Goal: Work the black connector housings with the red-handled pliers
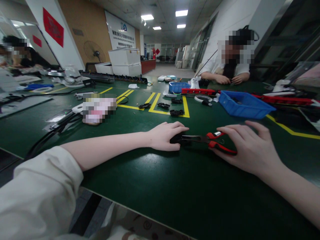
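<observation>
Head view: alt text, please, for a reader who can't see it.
Left hand holds a small black part on a green table while the right hand works red-handled pliers at it. Beyond are more black parts and blue bins.

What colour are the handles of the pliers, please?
The handles are red and black, seen best in the head view.

The desk (150, 180) is dark green, marked with yellow lines (186, 107) toward its far edge. The pliers (212, 137) have red-and-black handles — the tray (246, 106) near the far right corner is blue — and the left sleeve (45, 186) is plain off-white.
</observation>
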`<move>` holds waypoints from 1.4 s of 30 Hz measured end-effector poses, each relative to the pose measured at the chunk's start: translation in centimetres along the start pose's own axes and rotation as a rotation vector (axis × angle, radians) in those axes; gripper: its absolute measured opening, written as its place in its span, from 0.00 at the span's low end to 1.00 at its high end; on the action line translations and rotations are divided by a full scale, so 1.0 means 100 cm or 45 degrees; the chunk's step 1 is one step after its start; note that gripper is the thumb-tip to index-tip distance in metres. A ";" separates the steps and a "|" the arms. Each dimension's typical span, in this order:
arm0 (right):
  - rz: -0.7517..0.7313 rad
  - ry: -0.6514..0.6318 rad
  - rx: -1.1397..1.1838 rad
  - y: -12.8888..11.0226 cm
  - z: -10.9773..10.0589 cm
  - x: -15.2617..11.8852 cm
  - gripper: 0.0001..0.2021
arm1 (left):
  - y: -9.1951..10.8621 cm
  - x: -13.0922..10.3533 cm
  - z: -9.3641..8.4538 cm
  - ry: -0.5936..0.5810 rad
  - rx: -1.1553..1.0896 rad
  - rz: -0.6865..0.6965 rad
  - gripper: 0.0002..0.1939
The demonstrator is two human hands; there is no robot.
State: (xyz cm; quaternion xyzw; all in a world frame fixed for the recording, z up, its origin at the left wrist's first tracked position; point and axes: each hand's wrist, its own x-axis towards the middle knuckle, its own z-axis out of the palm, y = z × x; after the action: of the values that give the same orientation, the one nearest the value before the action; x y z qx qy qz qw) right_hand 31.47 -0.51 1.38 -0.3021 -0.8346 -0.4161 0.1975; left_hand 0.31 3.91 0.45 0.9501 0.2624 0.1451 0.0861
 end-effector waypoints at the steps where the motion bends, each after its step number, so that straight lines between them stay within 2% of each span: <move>1: -0.001 0.005 0.001 0.000 0.000 0.000 0.22 | 0.000 0.000 0.000 0.010 0.004 -0.011 0.34; 6: -0.006 -0.002 0.038 0.001 -0.001 0.001 0.24 | -0.001 0.000 0.001 0.030 -0.029 0.036 0.23; 12: -0.021 -0.026 0.073 0.001 0.001 0.000 0.24 | -0.002 0.000 0.000 0.062 -0.091 0.065 0.18; 30: -0.088 -0.019 0.158 0.001 0.001 -0.001 0.19 | 0.000 0.000 -0.001 0.039 -0.152 0.104 0.19; 37: -0.086 -0.026 0.109 0.000 0.000 -0.001 0.17 | 0.003 0.002 -0.002 -0.017 -0.148 0.024 0.22; 42: -0.035 -0.077 0.170 -0.001 -0.002 -0.004 0.16 | 0.002 0.002 -0.002 -0.038 -0.125 0.042 0.23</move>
State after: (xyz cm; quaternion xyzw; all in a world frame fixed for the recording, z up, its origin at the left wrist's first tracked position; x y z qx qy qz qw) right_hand 31.71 -0.83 1.24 -0.2893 -0.8701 -0.3530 0.1861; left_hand 0.55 3.85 0.79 0.9510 0.2378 0.1452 0.1342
